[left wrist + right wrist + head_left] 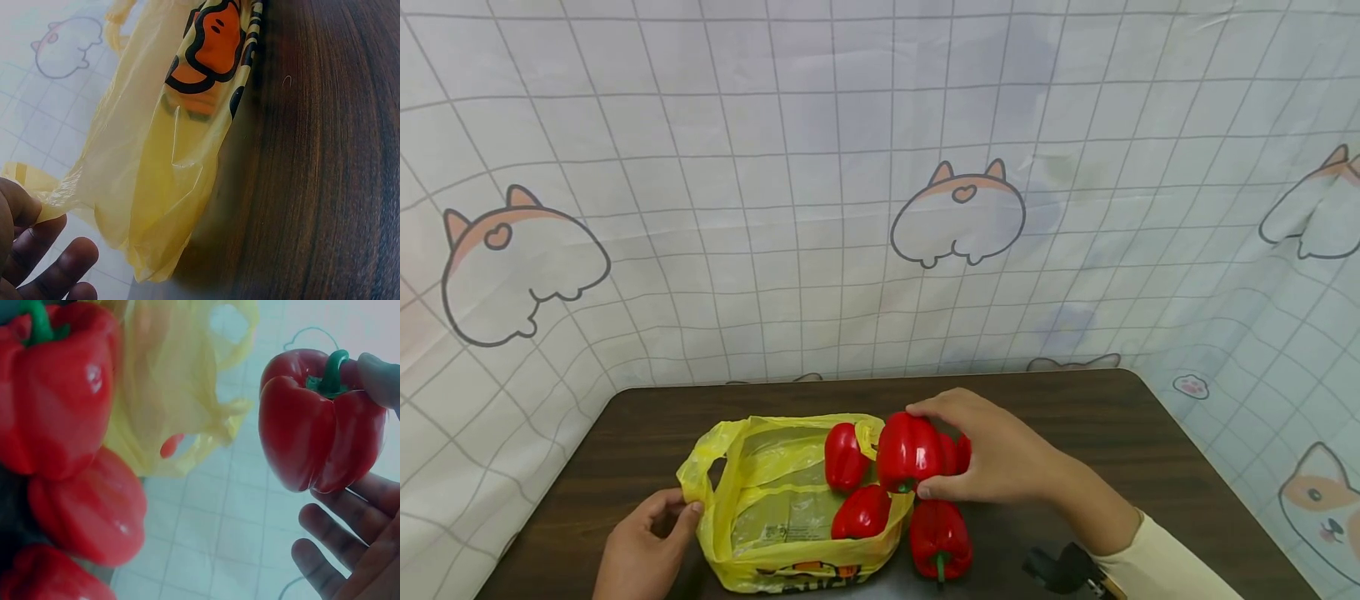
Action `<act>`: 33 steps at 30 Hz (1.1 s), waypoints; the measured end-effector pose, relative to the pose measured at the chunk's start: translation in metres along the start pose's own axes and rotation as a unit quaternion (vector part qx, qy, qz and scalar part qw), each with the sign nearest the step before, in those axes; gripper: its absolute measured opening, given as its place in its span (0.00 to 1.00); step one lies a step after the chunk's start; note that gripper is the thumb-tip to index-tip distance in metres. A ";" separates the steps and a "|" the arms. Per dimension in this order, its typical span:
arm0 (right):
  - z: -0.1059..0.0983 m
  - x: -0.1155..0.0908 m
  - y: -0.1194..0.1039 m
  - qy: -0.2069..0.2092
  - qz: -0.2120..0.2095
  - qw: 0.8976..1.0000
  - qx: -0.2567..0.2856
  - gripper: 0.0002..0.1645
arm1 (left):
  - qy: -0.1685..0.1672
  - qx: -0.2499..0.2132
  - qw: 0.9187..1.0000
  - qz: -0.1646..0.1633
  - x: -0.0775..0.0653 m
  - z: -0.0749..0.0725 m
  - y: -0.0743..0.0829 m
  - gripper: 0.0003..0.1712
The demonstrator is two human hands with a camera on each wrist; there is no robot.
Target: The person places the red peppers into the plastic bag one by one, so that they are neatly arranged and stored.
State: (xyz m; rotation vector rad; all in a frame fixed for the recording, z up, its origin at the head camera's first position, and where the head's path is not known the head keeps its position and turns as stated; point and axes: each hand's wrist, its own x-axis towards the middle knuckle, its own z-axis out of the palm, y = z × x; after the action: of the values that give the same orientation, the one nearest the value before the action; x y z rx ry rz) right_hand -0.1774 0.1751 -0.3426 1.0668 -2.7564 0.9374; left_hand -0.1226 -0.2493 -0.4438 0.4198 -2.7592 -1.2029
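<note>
A yellow plastic bag (812,557) lies with its mouth spread on the table, two red bell peppers (846,458) inside it. My left hand (651,542) pinches its left handle between thumb and index finger; in the left wrist view the thin film (175,194) stretches away from the fingers. Above the bag's right rim, my right hand (992,450) grips another red bell pepper (319,425) by its ends, thumb near the green stem. Just right of the bag sits one more pepper (940,537). Others, partly hidden, show behind the right hand.
The dark wood-grain table (647,433) ends at a back edge before a white grid-patterned cloth (820,250) with cartoon dogs. Several loose peppers (94,509) cluster near the bag in the right wrist view. A black strap piece (1067,571) shows by the right sleeve.
</note>
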 end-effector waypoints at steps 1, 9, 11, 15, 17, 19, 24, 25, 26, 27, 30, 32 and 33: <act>0.001 0.002 -0.001 -0.001 0.000 1.000 0.000 0.46 | 0.000 0.000 1.000 0.001 0.000 0.000 0.000 0.26; 0.012 0.016 -0.008 -0.011 -0.014 1.000 0.003 0.46 | -0.004 -0.004 1.000 -0.003 0.000 0.000 0.000 0.26; 0.015 0.020 -0.010 -0.013 -0.022 1.000 0.000 0.46 | -0.003 -0.005 1.000 -0.003 0.001 0.000 0.000 0.26; 0.021 0.026 -0.015 -0.019 -0.030 0.999 0.001 0.47 | 0.001 -0.005 1.000 -0.001 0.000 0.000 0.000 0.25; 0.023 0.029 -0.017 -0.022 -0.031 0.999 0.001 0.47 | 0.003 -0.004 1.000 -0.001 0.000 0.001 0.000 0.25; 0.026 0.032 -0.019 -0.026 -0.031 0.999 0.000 0.47 | 0.003 -0.004 1.000 -0.002 0.001 0.001 0.000 0.25; 0.033 0.038 -0.022 -0.033 -0.036 0.999 0.001 0.47 | 0.002 -0.004 1.000 -0.007 0.002 0.001 0.000 0.25; 0.035 0.039 -0.022 -0.035 -0.037 0.999 0.001 0.47 | 0.002 -0.003 1.000 -0.007 0.002 0.001 0.000 0.25; 0.036 0.040 -0.023 -0.038 -0.036 0.999 0.001 0.47 | 0.002 -0.003 1.000 -0.008 0.002 0.001 -0.001 0.24; 0.037 0.042 -0.023 -0.040 -0.036 0.999 0.000 0.47 | 0.001 -0.003 1.000 -0.008 0.002 0.001 -0.001 0.24; 0.041 0.045 -0.025 -0.045 -0.041 0.998 -0.006 0.47 | 0.001 -0.005 1.000 -0.007 0.002 0.001 -0.001 0.24; 0.044 0.048 -0.027 -0.047 -0.045 0.998 -0.011 0.47 | 0.000 -0.005 1.000 -0.007 0.002 0.001 -0.001 0.24; 0.045 0.049 -0.027 -0.048 -0.048 0.998 -0.012 0.47 | 0.000 -0.005 1.000 -0.007 0.002 0.001 0.000 0.24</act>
State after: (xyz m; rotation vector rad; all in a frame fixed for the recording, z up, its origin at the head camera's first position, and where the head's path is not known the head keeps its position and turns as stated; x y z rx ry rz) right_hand -0.1899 0.1052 -0.3533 1.2604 -2.7551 0.8595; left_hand -0.1248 -0.2493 -0.4449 0.4396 -2.7535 -1.2198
